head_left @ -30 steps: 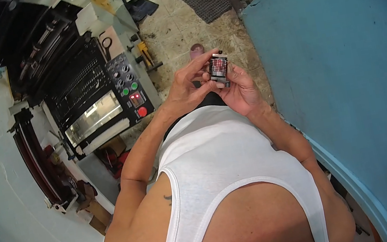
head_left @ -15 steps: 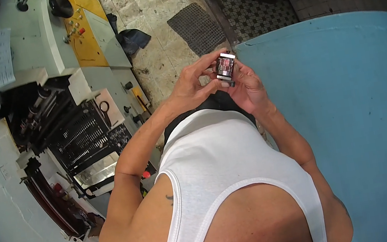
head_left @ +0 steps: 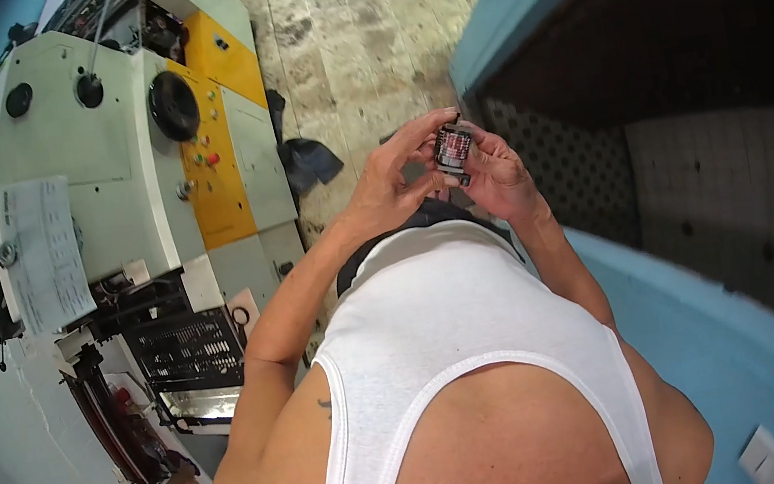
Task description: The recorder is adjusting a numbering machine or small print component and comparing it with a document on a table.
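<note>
In front of my waist, both hands hold a small dark block-like object (head_left: 454, 148) with a mottled reddish and whitish face turned up toward me. I cannot make out its exact kind. My left hand (head_left: 390, 181) grips it from the left, the index finger along its top end and the thumb at its lower end. From the right, my right hand (head_left: 500, 175) curls its fingers around the other side, partly hiding that edge.
At left stands a pale green and yellow machine (head_left: 103, 145) with knobs, a black handwheel (head_left: 174, 105) and a paper sheet (head_left: 49, 250) on it. Scissors (head_left: 239, 316) lie on its side. A doorway with a patterned floor (head_left: 562, 164) opens at right, beside a blue wall (head_left: 695, 335).
My body has moved forward, so more of the machine shows and the doorway is nearer on the right. The object stays in both hands and its face has tilted slightly.
</note>
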Demonstrator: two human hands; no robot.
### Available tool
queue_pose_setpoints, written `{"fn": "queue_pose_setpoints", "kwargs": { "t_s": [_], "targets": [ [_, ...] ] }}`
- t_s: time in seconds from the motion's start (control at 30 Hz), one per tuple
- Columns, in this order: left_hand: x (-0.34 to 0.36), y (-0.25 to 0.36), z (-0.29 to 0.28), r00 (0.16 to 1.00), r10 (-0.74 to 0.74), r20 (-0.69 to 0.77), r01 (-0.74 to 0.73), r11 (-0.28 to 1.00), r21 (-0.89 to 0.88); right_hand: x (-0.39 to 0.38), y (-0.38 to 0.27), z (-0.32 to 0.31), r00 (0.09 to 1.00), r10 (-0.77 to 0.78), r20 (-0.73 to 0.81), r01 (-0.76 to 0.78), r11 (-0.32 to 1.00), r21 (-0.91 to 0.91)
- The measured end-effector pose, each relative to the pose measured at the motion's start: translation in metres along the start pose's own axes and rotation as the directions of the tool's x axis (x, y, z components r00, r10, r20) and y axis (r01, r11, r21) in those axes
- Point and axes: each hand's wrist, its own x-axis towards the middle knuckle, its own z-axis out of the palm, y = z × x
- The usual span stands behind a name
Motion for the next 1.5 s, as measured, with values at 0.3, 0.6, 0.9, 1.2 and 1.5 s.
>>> {"fn": "queue_pose_setpoints", "kwargs": {
  "t_s": [0.3, 0.6, 0.9, 1.2, 1.5],
  "targets": [
    [0.138, -0.044, -0.124, 0.943, 0.065, -0.328, -0.095, 0.993, -0.076, 0.224, -0.082, -0.041, 0.990, 0.143, -0.005, -0.140, 0.955, -0.263],
    [0.283, -0.078, -0.299, 0.896, 0.085, -0.436, -0.067, 0.996, 0.056, 0.444, -0.119, -0.069, 0.989, 0.139, -0.042, -0.145, 0.961, -0.235],
    [0.447, -0.100, -0.425, 0.906, 0.088, -0.414, 0.000, 0.978, 0.209, 0.629, -0.188, -0.125, 0.990, 0.114, -0.087, -0.129, 0.973, -0.194],
    [0.652, -0.122, -0.526, 0.852, 0.170, -0.495, 0.061, 0.907, 0.416, 0.823, -0.302, -0.206, 0.983, 0.176, -0.056, -0.181, 0.977, -0.111],
    [0.827, -0.135, -0.657, 0.787, 0.311, -0.533, 0.080, 0.806, 0.587, 1.031, -0.400, -0.237, 0.975, 0.221, -0.034, -0.223, 0.968, -0.117]
  ]
}}
